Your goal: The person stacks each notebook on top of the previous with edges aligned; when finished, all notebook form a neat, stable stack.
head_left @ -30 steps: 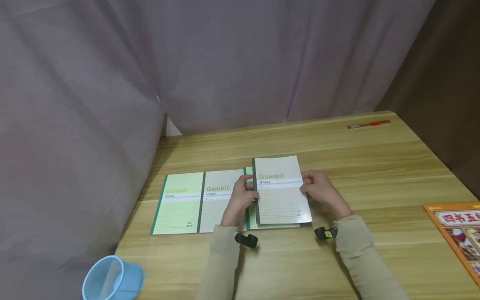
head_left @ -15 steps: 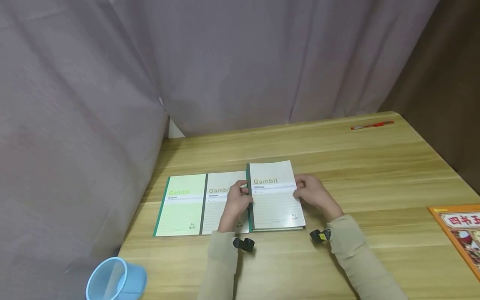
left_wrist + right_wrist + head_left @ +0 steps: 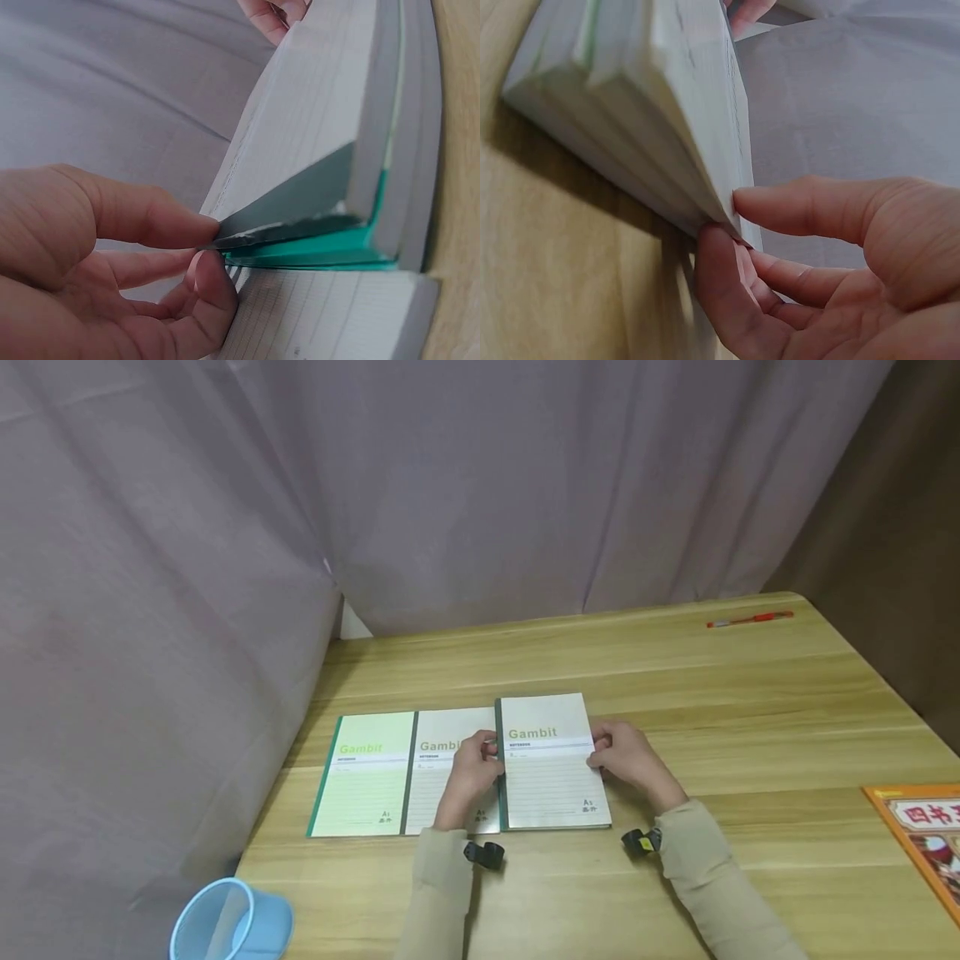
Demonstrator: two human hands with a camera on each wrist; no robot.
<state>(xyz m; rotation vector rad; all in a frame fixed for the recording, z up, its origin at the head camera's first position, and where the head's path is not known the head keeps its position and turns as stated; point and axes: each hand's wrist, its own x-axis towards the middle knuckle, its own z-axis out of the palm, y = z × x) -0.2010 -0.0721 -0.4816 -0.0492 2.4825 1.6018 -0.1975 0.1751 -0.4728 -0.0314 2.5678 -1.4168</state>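
Observation:
In the head view a white notebook (image 3: 553,785) with a dark spine lies on top of a small stack. Its left edge is pinched by my left hand (image 3: 471,772), its right edge by my right hand (image 3: 628,758). A green-spined notebook (image 3: 319,251) lies directly beneath, in the left wrist view. There, the left thumb (image 3: 161,214) presses on the dark spine, fingertips against the stack's side. In the right wrist view the right thumb (image 3: 795,206) rests on the cover's edge, fingers curled at the page side. Left of the stack lie another white notebook (image 3: 442,793) and a pale green notebook (image 3: 363,785).
A blue bin (image 3: 270,927) stands at the table's front left corner. A red pen (image 3: 761,618) lies at the back right of the wooden table (image 3: 750,710). An orange-bordered book (image 3: 933,831) lies at the right edge. Grey curtain (image 3: 465,493) hangs behind.
Both hands have brought the white notebook down and slightly left onto the green-spined one. It was held higher and offset before; now its edges line up closely with the stack.

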